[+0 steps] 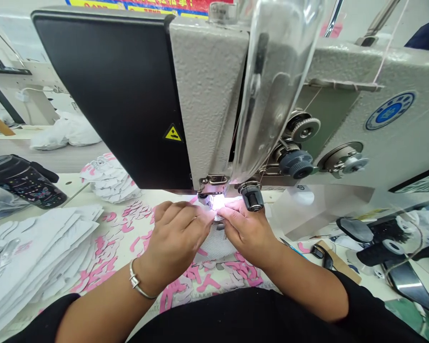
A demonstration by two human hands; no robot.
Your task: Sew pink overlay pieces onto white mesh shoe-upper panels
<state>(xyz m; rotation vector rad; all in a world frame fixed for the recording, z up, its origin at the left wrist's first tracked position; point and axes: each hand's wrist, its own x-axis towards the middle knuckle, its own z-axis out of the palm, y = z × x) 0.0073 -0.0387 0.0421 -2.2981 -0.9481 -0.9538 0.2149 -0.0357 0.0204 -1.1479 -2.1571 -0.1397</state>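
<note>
A white mesh fabric piece [217, 244] lies beneath the lit needle area of the sewing machine [209, 85]. My left hand [178, 236] has its fingers curled, with thumb and fingertips pressing the fabric's edge just left of the needle. From the other side my right hand [249, 233] pinches the same piece, its thumb and index finger close to the left thumb. Bright lamp light washes out the fingertips and the presser foot. The far part of the fabric is hidden behind my hands and the machine.
Pink and white cut scraps [103, 252] cover the table around my hands. Stacked white fabric pieces [39, 257] lie left, with a round stack [109, 178] behind and a dark bottle [25, 181]. A black thread spool [381, 252] and a phone-like black object [411, 286] sit right.
</note>
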